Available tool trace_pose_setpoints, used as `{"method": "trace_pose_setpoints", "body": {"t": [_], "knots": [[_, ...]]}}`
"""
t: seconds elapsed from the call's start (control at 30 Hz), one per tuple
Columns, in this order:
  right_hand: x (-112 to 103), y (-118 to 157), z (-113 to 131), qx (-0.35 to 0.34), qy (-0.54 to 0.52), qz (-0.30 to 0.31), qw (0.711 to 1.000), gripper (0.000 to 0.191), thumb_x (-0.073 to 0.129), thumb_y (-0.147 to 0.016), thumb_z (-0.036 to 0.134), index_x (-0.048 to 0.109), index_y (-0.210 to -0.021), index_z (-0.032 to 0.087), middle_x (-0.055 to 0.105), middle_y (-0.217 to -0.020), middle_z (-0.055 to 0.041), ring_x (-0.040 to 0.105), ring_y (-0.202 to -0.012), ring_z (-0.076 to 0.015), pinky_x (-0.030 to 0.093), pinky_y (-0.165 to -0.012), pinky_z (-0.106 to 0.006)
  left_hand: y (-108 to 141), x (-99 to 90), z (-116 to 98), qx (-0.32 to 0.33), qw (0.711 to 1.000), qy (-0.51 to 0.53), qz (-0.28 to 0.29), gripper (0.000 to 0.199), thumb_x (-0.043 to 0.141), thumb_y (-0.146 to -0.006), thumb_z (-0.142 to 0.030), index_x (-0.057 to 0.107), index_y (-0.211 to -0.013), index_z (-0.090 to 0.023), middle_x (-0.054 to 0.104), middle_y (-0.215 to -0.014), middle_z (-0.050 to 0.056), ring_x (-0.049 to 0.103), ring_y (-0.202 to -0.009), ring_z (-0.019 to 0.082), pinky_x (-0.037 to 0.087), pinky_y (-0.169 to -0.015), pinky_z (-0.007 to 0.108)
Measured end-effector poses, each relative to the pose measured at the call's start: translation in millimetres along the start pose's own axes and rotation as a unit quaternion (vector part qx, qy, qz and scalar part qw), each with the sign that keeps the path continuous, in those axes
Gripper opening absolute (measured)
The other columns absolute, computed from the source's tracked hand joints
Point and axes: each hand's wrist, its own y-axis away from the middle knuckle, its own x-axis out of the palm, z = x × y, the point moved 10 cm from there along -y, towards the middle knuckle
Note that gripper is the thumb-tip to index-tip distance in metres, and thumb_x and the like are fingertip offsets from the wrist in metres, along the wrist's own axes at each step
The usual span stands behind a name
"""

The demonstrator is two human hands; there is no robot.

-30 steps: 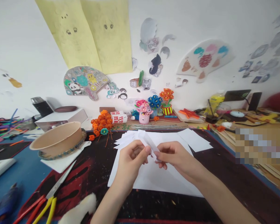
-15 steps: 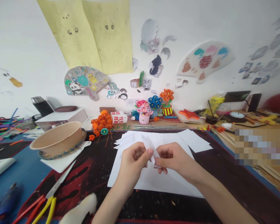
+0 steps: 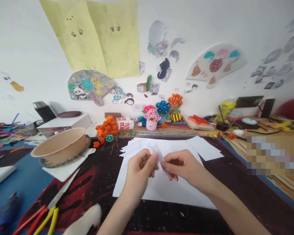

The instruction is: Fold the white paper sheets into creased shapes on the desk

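A narrow folded strip of white paper (image 3: 157, 151) is held upright at a slant between my two hands. My left hand (image 3: 142, 165) is closed on it, the thumb pressed along its near side. Lower on the strip, my right hand (image 3: 178, 164) pinches its right edge with thumb and forefinger. Below both hands lie overlapping white paper sheets (image 3: 159, 192) on a dark mat (image 3: 100, 182). More white paper pieces (image 3: 134, 143) fan out just behind my left hand. The lower end of the strip is partly hidden by my fingers.
Scissors (image 3: 54, 204) with red and yellow handles lie to the left, below a round tan container (image 3: 60, 143). Orange craft flowers (image 3: 107, 129) and small flower pots (image 3: 152, 125) line the back. Another sheet (image 3: 207, 150) lies to the right. Thin sticks (image 3: 284, 184) lie at far right.
My left thumb has shifted slightly up along the paper strip. My right fingers have moved slightly on its edge. Everything around stays in place.
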Motion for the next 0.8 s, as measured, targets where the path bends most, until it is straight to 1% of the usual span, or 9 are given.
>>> {"method": "trace_pose_setpoints", "body": {"t": [0.1, 0.2, 0.3, 0.43, 0.53, 0.67, 0.73, 0.8], "knots": [[3, 0, -1, 0.002, -0.001, 0.006, 1.000, 0.040, 0.069, -0.079, 0.052, 0.064, -0.064, 0.015, 0.057, -0.052, 0.0009, 0.052, -0.047, -0.0103, 0.041, -0.046, -0.021, 0, -2.5, -2, 0.011, 1.000, -0.013, -0.012, 0.034, 0.064, -0.082, -0.039, 0.052, -0.059, -0.017, 0.051, -0.051, -0.005, 0.042, -0.044, 0.006, 0.032, -0.045, 0.017], [7, 0, 0, -0.003, -0.024, 0.022, 0.999, 0.042, 0.066, -0.080, 0.055, 0.067, -0.069, 0.015, 0.060, -0.053, 0.0000, 0.053, -0.048, -0.0104, 0.044, -0.048, -0.022, -1, -5.9, -2, 0.010, 0.999, -0.034, -0.027, 0.033, 0.067, -0.079, -0.039, 0.052, -0.058, -0.017, 0.051, -0.048, -0.005, 0.041, -0.042, 0.006, 0.031, -0.043, 0.017], [10, 0, 0, -0.004, -0.044, 0.031, 0.999, 0.039, 0.069, -0.078, 0.053, 0.067, -0.068, 0.015, 0.059, -0.055, 0.0004, 0.055, -0.050, -0.0109, 0.045, -0.050, -0.022, -2, -7.4, -2, 0.006, 0.998, -0.042, -0.039, 0.034, 0.068, -0.077, -0.040, 0.052, -0.057, -0.018, 0.051, -0.047, -0.005, 0.040, -0.040, 0.006, 0.030, -0.041, 0.017], [11, 0, -4, 0.019, -0.034, 0.015, 0.999, 0.035, 0.076, -0.072, 0.047, 0.064, -0.063, 0.016, 0.056, -0.055, 0.0018, 0.056, -0.053, -0.0116, 0.046, -0.049, -0.022, -1, -7.8, -2, 0.003, 0.998, -0.051, -0.048, 0.035, 0.069, -0.076, -0.042, 0.053, -0.057, -0.018, 0.049, -0.046, -0.006, 0.040, -0.040, 0.007, 0.031, -0.041, 0.018], [8, -1, -5, 0.029, -0.017, -0.001, 0.999, 0.035, 0.076, -0.072, 0.045, 0.059, -0.059, 0.017, 0.053, -0.052, 0.0032, 0.055, -0.051, -0.0116, 0.046, -0.048, -0.022, -2, -8.6, -1, 0.002, 0.998, -0.047, -0.044, 0.036, 0.067, -0.077, -0.044, 0.053, -0.056, -0.018, 0.049, -0.047, -0.005, 0.040, -0.041, 0.007, 0.031, -0.041, 0.018], [5, -1, -4, 0.026, -0.003, -0.001, 1.000, 0.037, 0.074, -0.074, 0.043, 0.054, -0.056, 0.018, 0.048, -0.049, 0.0048, 0.055, -0.049, -0.0113, 0.045, -0.048, -0.022, -3, -11.9, -4, 0.016, 0.998, -0.041, -0.048, 0.035, 0.067, -0.079, -0.042, 0.053, -0.058, -0.017, 0.050, -0.051, -0.005, 0.040, -0.042, 0.006, 0.032, -0.042, 0.017], [8, 0, -4, 0.027, -0.003, 0.007, 1.000, 0.034, 0.074, -0.075, 0.042, 0.055, -0.059, 0.018, 0.048, -0.050, 0.0050, 0.055, -0.050, -0.0113, 0.044, -0.048, -0.022, -2, -13.7, -5, 0.022, 0.997, -0.048, -0.059, 0.035, 0.068, -0.079, -0.041, 0.053, -0.059, -0.017, 0.050, -0.051, -0.005, 0.039, -0.042, 0.006, 0.031, -0.041, 0.017], [13, 0, -5, 0.030, 0.001, 0.017, 0.999, 0.028, 0.073, -0.075, 0.040, 0.059, -0.067, 0.017, 0.051, -0.053, 0.0046, 0.054, -0.050, -0.0109, 0.042, -0.047, -0.022, 1, -15.6, -6, 0.030, 0.995, -0.062, -0.078, 0.033, 0.067, -0.080, -0.040, 0.052, -0.060, -0.018, 0.051, -0.051, -0.005, 0.040, -0.043, 0.006, 0.032, -0.041, 0.017]]}}
